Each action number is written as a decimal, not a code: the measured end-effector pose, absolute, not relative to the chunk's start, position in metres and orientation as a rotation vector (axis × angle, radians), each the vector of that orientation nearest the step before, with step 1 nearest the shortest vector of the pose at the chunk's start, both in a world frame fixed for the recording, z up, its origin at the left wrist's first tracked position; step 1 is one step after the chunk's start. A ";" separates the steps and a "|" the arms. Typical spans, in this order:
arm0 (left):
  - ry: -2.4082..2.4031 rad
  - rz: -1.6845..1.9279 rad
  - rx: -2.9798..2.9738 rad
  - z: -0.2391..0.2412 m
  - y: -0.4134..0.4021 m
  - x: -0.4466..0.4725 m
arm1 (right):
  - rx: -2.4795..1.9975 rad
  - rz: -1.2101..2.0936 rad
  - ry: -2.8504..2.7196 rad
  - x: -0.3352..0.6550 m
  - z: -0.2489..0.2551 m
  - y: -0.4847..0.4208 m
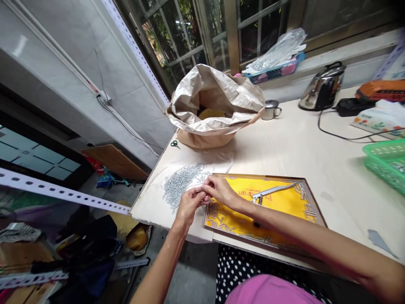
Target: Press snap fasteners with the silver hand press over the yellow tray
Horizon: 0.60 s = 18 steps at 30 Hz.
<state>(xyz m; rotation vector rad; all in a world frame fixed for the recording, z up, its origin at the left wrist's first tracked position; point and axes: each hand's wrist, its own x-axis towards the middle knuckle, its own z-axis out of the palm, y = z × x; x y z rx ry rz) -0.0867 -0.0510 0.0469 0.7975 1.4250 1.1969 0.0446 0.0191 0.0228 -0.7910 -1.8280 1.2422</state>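
My left hand (190, 204) and my right hand (219, 190) meet over the left edge of a shallow tray (311, 198). Both are closed in a pinch, fingertips together; whatever is between them is too small to make out. Just beyond and left of them lies a heap of small silver metal pins (181, 185) on a pale cloth (218, 161). The tray has a yellow lining (232, 217) with red print, and more pins lie along its edges. A long silver metal arm (276, 191) with a dark coiled part rests in the tray, partly hidden by my right forearm.
Behind the heap stands a large open brown sack (205, 139), with small green scissors (175, 144) to its left. Farther right are a lidded metal cup (270, 110), a kettle (322, 86) with a cord, and a green basket (387, 162). The table's left edge is near the heap.
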 end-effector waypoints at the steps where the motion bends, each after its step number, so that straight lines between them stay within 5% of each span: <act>1: 1.416 1.211 0.766 0.046 -0.054 -0.090 | -0.796 1.213 -1.832 0.038 0.019 0.018; 11: 1.503 1.244 0.897 0.027 -0.068 -0.124 | -0.852 1.624 -1.724 0.005 0.004 0.015; 18: 1.334 1.196 0.591 0.028 -0.072 -0.141 | -0.821 1.568 -1.765 -0.006 0.004 0.007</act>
